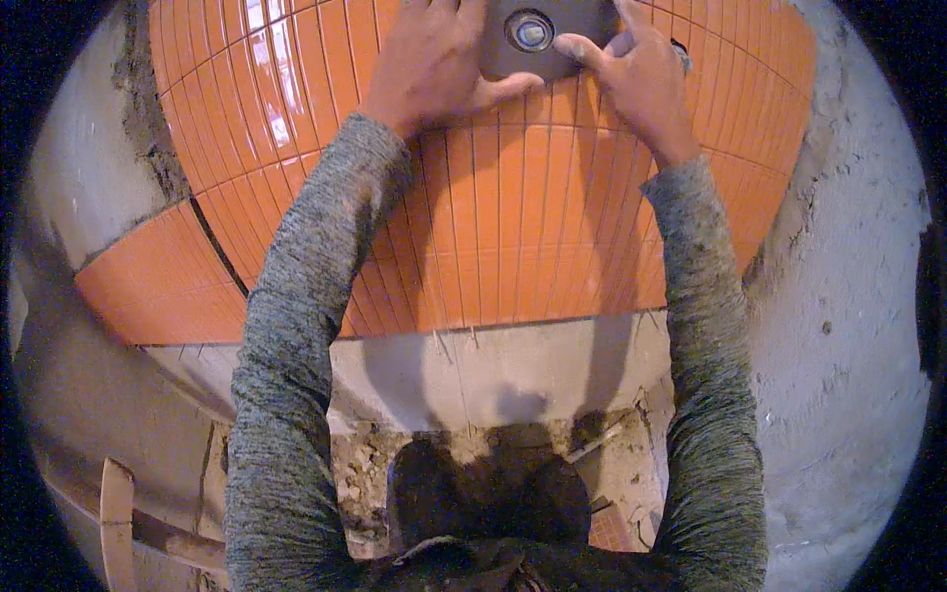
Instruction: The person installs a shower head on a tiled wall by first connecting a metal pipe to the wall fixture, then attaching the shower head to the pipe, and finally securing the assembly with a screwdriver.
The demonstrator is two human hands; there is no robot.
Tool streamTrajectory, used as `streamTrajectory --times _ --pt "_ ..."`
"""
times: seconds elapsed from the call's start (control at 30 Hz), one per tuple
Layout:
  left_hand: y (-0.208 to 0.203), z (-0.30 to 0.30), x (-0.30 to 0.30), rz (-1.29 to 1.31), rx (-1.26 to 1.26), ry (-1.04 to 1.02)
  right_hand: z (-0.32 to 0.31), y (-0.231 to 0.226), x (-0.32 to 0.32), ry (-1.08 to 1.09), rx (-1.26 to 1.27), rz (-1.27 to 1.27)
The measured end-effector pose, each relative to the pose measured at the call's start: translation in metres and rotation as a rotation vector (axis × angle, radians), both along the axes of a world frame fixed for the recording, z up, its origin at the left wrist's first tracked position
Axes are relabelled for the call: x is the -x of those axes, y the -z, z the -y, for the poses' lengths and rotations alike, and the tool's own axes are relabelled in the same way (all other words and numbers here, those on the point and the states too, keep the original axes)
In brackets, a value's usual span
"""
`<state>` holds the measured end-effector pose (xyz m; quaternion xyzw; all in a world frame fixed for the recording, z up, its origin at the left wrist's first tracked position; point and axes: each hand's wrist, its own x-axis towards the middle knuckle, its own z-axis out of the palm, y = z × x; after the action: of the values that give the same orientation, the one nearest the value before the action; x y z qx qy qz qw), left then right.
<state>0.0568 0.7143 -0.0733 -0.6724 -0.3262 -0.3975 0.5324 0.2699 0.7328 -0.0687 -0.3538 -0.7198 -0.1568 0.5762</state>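
A flat dark grey plate [558, 61] with a round, ringed fitting [531, 34] set into it lies against the orange tiled wall [513, 187] at the top of the view. From its left side my left hand [439, 64] grips it, the thumb stretched along its lower edge. My right hand [641, 79] holds the right side, thumb on the plate's face near the ring and the other fingers bent around the edge. The top of the plate and the left fingertips are cut off by the frame. A dark ring-like item shows by the right hand's outer side.
Glossy, narrow-grooved orange tiles end above a bare strip of wall [493, 370]. Rough grey plaster [848, 345] lies to the right. A separate orange tile section [168, 281] sits at left, with a wooden piece [116, 523] below. Rubble [360, 479] covers part of the floor.
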Motion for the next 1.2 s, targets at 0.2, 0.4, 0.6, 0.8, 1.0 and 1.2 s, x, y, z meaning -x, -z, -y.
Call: streamTrajectory --times 0.2,0.4,0.6,0.8,1.0,1.2 --pt "-0.012 -0.003 -0.001 -0.03 -0.042 -0.05 -0.03 0.006 -0.009 -0.061 -0.064 0.054" --pt "-0.017 0.003 0.0 -0.051 0.044 0.006 -0.036 0.013 -0.015 -0.126 -0.083 0.023" --pt "-0.016 0.0 0.003 -0.089 0.03 0.029 -0.033 0.016 -0.015 -0.217 0.017 0.008" --pt "-0.014 0.002 0.0 -0.071 0.045 0.013 -0.028 0.019 -0.01 -0.174 -0.007 -0.01" --pt "-0.015 0.007 -0.003 -0.065 0.097 -0.004 -0.027 0.018 -0.009 -0.147 -0.012 -0.021" --pt "-0.014 0.012 -0.008 -0.038 0.143 -0.025 -0.033 0.015 -0.007 -0.205 -0.005 -0.018"
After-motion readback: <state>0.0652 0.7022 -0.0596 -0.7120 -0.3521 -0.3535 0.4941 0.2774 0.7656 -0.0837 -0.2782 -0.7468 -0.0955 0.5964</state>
